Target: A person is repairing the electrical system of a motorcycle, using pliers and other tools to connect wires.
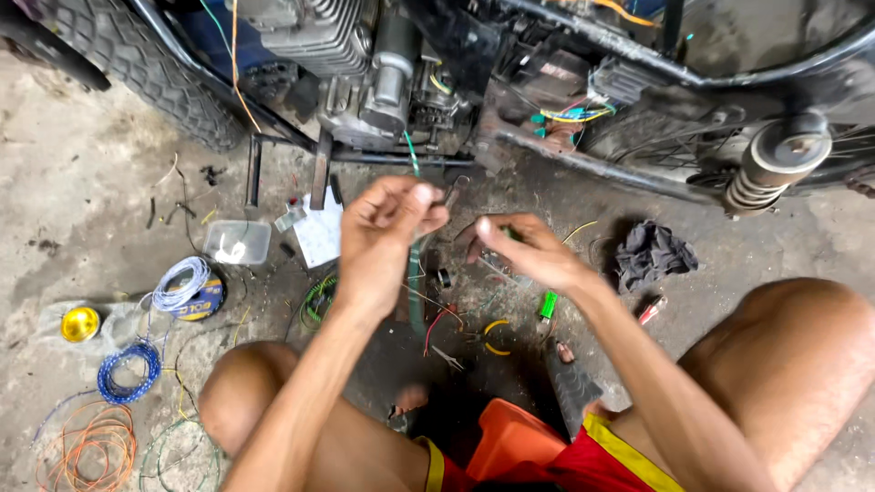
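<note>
My left hand (pixel 387 232) is raised over the floor with its fingers pinched on a thin green wire (pixel 412 157) that runs up toward the motorcycle engine (pixel 365 73). My right hand (pixel 524 251) sits just to the right, thumb and fingers closed on a small dark part that shows a bit of green; what it is cannot be made out. Both hands hover above a scatter of wire scraps and a green lighter-like piece (pixel 548 304) on the concrete.
Coils of wire lie at the left: white-blue (pixel 180 284), blue (pixel 128 372), orange (pixel 87 446). A clear plastic box (pixel 237 241), a white card (pixel 321 237), a yellow cap (pixel 80 323) and a dark rag (pixel 652 253) rest on the floor. Tyre (pixel 137 64) and rear shock spring (pixel 775 169) flank the motorcycle frame.
</note>
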